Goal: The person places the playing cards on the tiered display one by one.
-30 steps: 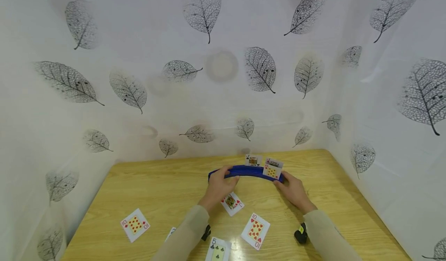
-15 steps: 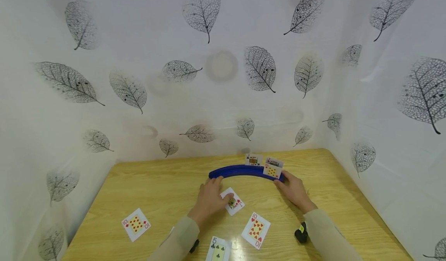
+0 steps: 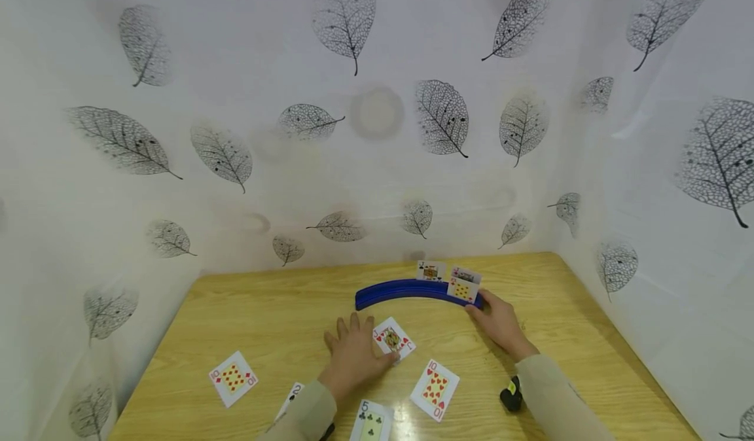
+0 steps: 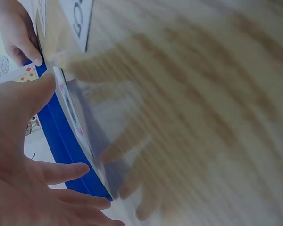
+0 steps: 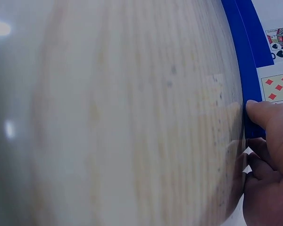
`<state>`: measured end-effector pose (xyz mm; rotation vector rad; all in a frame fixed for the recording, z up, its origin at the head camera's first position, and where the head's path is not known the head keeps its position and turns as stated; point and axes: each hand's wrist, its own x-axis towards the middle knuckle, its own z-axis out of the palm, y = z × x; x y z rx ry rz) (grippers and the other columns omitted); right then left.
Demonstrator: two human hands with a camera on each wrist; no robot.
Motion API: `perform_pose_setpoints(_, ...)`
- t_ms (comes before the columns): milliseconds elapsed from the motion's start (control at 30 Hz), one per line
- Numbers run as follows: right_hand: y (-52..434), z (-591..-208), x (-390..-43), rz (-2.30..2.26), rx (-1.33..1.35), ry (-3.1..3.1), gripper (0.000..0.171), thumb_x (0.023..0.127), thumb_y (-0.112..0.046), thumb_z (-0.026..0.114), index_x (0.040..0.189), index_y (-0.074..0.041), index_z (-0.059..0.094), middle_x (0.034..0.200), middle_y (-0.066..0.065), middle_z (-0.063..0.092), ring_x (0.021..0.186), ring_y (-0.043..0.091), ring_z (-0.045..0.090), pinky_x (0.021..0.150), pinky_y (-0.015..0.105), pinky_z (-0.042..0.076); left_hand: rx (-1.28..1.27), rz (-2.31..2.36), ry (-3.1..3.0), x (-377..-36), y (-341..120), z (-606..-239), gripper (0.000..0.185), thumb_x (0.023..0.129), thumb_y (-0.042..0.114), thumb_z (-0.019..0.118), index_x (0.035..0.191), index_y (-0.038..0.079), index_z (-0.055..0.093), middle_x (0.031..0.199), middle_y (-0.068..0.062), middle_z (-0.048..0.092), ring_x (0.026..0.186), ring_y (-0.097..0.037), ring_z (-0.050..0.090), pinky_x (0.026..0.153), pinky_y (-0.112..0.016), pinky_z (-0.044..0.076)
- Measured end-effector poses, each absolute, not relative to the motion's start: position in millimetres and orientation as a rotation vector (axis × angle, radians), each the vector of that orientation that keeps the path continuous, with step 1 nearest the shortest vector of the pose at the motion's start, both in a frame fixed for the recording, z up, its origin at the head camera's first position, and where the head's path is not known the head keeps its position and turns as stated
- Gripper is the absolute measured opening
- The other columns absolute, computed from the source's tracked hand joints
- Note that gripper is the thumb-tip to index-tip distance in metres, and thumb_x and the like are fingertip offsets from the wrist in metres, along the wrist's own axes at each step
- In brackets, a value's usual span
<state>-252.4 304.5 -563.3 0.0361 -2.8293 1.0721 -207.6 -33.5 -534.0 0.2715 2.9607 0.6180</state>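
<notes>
My left hand (image 3: 353,356) is spread with straight fingers beside a jack of hearts (image 3: 393,339) that lies face up; the thumb overlaps the card's near corner in the head view. In the left wrist view the same jack (image 4: 74,113) shows nearly edge-on, between hand and tabletop. At the far side stands a curved blue card holder (image 3: 400,289). My right hand (image 3: 499,323) grips its right end, thumb (image 5: 257,113) in front, other fingers behind. A ten of diamonds (image 3: 462,290) stands in the holder before a face card (image 3: 466,274); another face card (image 3: 431,270) stands left of them.
Face up on the wooden table (image 3: 283,323) lie a ten of diamonds (image 3: 233,379), a ten of hearts (image 3: 434,390), a five of clubs (image 3: 371,421) and a two (image 3: 291,395) partly under the left sleeve. Leaf-printed white sheeting (image 3: 377,179) encloses the back and sides.
My left hand has let go of the holder's left part and come back toward me, its fingers now spread beside the jack of hearts. The right hand keeps its grip.
</notes>
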Motion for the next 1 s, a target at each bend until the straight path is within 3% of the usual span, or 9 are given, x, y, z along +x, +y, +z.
perform_pose_setpoints(333,304,-562,-251,1.078,0.037,-2.822,0.058,0.105,-0.025,0.067,0.149,0.009,0.05,0.138,0.034,0.064,0.13,0.051,0.061,0.11,0.064,0.049,0.321,0.604,2.951,-212,-42,-538,0.102,0.074,0.07,0.084,0.152,0.012,0.054,0.161,-0.035,0.039,0.147,-0.067,0.028,0.11,-0.091,0.017)
perform_pose_setpoints(733,302,-562,-251,1.068,0.047,-2.801,0.056,0.104,-0.026,0.068,0.146,0.009,0.053,0.135,0.033,0.065,0.128,0.052,0.062,0.108,0.065,0.049,0.452,0.634,2.882,-215,-62,-537,0.074,0.089,0.052,0.08,0.152,0.019,0.058,0.162,-0.033,0.038,0.147,-0.069,0.027,0.105,-0.094,0.018)
perform_pose_setpoints(1000,302,-562,-251,1.096,0.034,-2.812,0.055,0.105,-0.025,0.067,0.147,0.007,0.052,0.137,0.032,0.065,0.13,0.049,0.062,0.11,0.063,0.05,0.451,0.682,2.868,-211,-63,-534,0.079,0.09,0.059,0.076,0.153,0.017,0.055,0.164,-0.033,0.036,0.149,-0.069,0.024,0.109,-0.093,0.014)
